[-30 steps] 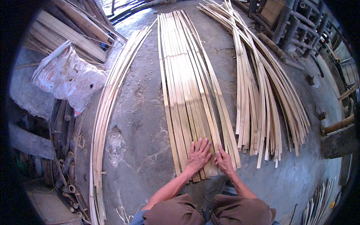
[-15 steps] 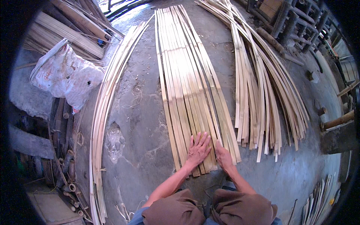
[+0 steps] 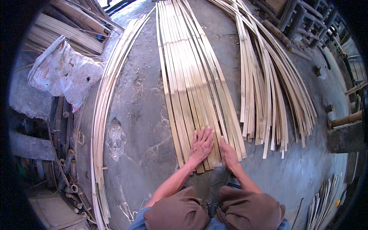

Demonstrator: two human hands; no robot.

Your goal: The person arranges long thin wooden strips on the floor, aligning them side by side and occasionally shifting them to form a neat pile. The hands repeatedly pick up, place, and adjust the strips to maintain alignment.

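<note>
Seen from the head camera, a person crouches on a rough grey concrete floor (image 3: pixel 142 126), knees in brown trousers (image 3: pixel 214 211) at the lower edge and both bare forearms reaching forward. The left hand (image 3: pixel 201 145) lies flat, palm down, fingers spread apart, on the near ends of a row of pale bamboo strips (image 3: pixel 191 84) laid side by side and running away from the person toward the top of the view. The right hand (image 3: pixel 229 153) rests just beside it, also open and pressed flat on the same strips, fingers close together and pointing forward; neither hand's grip is closed around anything. The strips lie straight on the floor, touching one another, their near ends roughly level under the hands. To the right, apart from the row, a looser pile of bamboo strips (image 3: pixel 264 92) fans out with uneven ends. To the left, a long curved bundle of thin strips (image 3: pixel 105 103) follows the floor from the top down to the lower left. Further left a white sack (image 3: pixel 63 73) with red print slumps beside a stack of bamboo poles (image 3: pixel 73 23). Short cut pole pieces (image 3: pixel 71 176) lie at the lower left. At the right edge a round wooden post (image 3: pixel 347 119) sticks out sideways, and wooden frames (image 3: pixel 306 15) stand at the top right.
</note>
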